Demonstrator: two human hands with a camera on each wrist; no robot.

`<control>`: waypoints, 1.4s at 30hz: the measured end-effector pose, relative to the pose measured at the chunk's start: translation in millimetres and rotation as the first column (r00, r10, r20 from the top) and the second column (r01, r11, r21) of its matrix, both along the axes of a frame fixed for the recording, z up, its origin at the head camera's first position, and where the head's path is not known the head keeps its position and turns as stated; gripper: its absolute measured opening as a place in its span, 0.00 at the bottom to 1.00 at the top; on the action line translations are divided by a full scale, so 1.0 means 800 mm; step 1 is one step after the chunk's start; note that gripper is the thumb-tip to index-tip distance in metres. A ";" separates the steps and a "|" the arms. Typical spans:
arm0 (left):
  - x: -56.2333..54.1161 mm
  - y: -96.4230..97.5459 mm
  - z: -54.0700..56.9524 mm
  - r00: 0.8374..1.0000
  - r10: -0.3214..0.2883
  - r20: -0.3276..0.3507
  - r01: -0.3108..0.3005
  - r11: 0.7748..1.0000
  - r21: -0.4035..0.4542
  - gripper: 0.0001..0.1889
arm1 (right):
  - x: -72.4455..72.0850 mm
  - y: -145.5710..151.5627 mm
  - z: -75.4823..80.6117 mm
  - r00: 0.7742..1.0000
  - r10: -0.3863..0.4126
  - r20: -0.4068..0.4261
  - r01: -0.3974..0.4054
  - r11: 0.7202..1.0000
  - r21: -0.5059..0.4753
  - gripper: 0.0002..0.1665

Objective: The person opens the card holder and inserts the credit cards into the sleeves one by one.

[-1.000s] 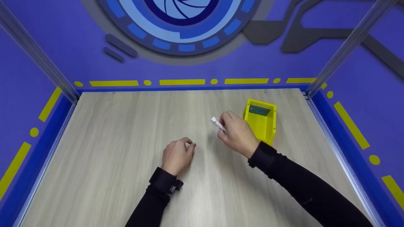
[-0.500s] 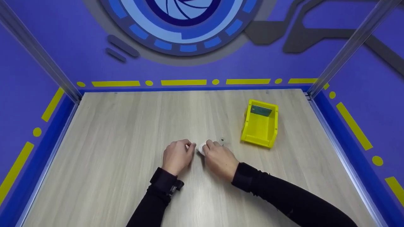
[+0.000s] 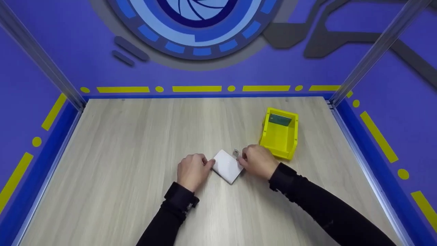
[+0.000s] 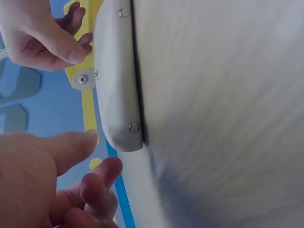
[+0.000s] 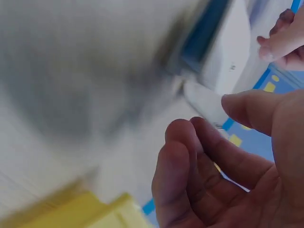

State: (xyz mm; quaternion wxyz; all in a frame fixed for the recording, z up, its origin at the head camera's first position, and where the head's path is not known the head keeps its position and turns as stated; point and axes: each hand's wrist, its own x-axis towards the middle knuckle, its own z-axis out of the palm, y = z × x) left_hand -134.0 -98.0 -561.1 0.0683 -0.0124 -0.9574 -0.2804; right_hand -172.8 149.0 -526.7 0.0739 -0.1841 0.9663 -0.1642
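On the wooden tabletop lies a flat white block [image 3: 227, 166] with rounded edges, turned corner toward me. A small pale tab [image 3: 236, 153] with a round metal stud sticks out from its far right side. The left wrist view shows small round fittings along the block's edge [image 4: 116, 85]; in the right wrist view one side looks dark blue. My left hand [image 3: 193, 171] is at the block's left corner, thumb and fingers apart with nothing between them. At the right corner, my right hand [image 3: 257, 162] has its thumb close to the tab [image 5: 206, 99]; contact is unclear.
Beyond the right hand stands a yellow open-topped bin [image 3: 280, 136], with a dark green panel [image 3: 280, 119] inside its far end. Blue walls with yellow markings [image 3: 197, 89] enclose the table at the back and both sides.
My right hand brought the white block from the air beside the bin down to the left hand, laid it flat, then let go and drew back right. The left hand stayed nearly still.
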 end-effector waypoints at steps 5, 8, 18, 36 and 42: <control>0.003 0.008 -0.009 0.999 0.012 0.046 -0.011 1.000 -0.016 0.22 | -0.004 0.003 -0.017 0.990 -0.011 0.139 0.017 0.999 -0.041 0.14; 0.000 0.014 -0.012 0.997 0.000 0.073 0.000 1.000 -0.007 0.19 | -0.006 0.002 -0.022 0.986 0.004 0.165 0.005 0.999 -0.053 0.13; -0.021 0.020 -0.011 0.993 0.015 0.120 -0.017 1.000 0.017 0.16 | 0.007 -0.001 -0.033 0.990 -0.003 0.142 0.020 0.993 -0.120 0.12; -0.006 0.013 0.001 0.999 0.018 0.047 -0.019 0.999 0.027 0.21 | 0.028 0.005 -0.023 0.974 -0.160 0.161 0.191 0.962 -0.194 0.18; 0.004 0.022 0.000 0.989 -0.067 0.133 0.066 0.998 0.016 0.22 | 0.006 0.005 -0.007 0.982 -0.147 0.117 0.163 0.976 -0.144 0.19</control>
